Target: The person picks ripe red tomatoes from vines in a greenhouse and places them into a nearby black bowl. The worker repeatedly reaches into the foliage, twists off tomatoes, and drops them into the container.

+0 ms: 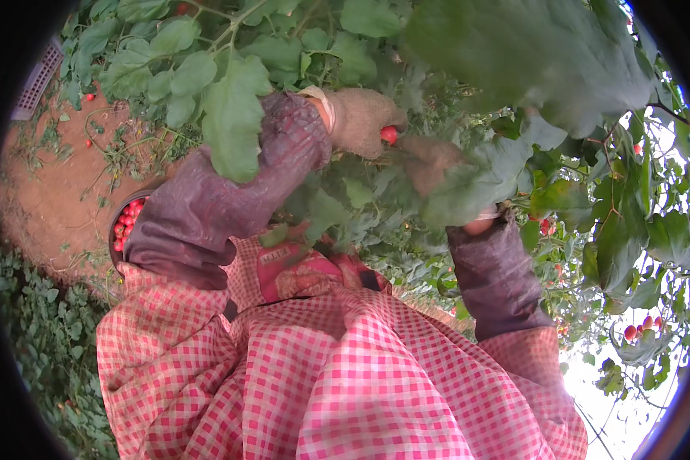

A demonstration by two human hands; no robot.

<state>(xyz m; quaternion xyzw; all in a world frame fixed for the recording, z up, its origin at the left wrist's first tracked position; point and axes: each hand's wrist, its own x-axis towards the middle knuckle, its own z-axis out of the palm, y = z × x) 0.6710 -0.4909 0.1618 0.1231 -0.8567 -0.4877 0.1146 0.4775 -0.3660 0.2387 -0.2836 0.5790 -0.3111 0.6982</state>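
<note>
My left hand (361,121), in a tan knit glove, reaches in among the tomato plants. A small red tomato (388,135) is gripped at its fingers. Just to the right is my right hand (434,161), also gloved, its fingers close to that tomato. A blurred tomato leaf (477,184) covers much of this hand, so its grip is hidden. Dark sleeve covers (290,138) sheathe both forearms. Leafy tomato vines (236,98) surround both hands, and some leaves hang in front of the left forearm.
A round bucket (114,230) holding several red tomatoes stands on the soil (46,190) beside my left arm. Farther off at the left lies a plastic crate (41,77). Fallen tomatoes dot the ground. More red tomatoes (631,332) hang at the right, and a large leaf (523,57) looms near the camera.
</note>
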